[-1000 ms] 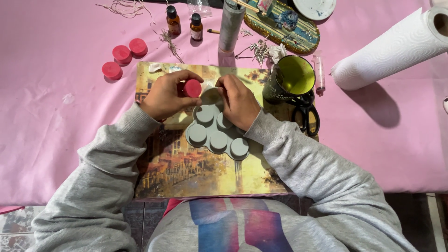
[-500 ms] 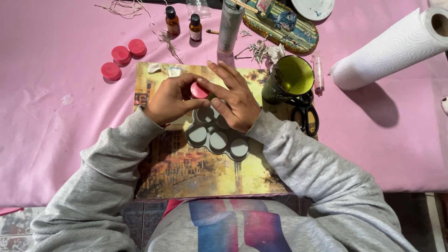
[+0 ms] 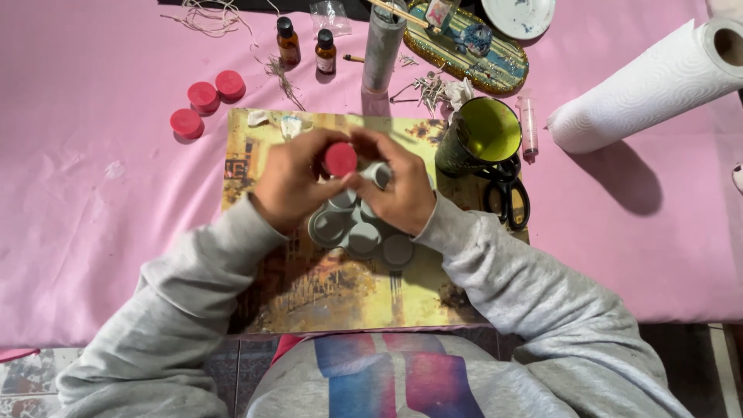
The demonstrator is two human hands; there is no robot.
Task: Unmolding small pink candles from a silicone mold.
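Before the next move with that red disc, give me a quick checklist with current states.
1. Red disc held by both hands, left hand and right hand: ok.
2. Grey mould lying flat on the picture mat: ok.
3. Disc fully free of the mould: cannot tell, fingers hide the join.
4. Three spare red discs apart on the pink cloth: ok.
5. Green cup upright beside the right hand: ok.

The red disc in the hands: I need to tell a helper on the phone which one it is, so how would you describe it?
Start at the pink tablecloth and find the yellowish picture mat in its middle. Above the grey mould on the mat, the left hand and right hand meet, pinching the red disc. Three similar red discs lie loose on the cloth to the upper left; this one is the only one held.
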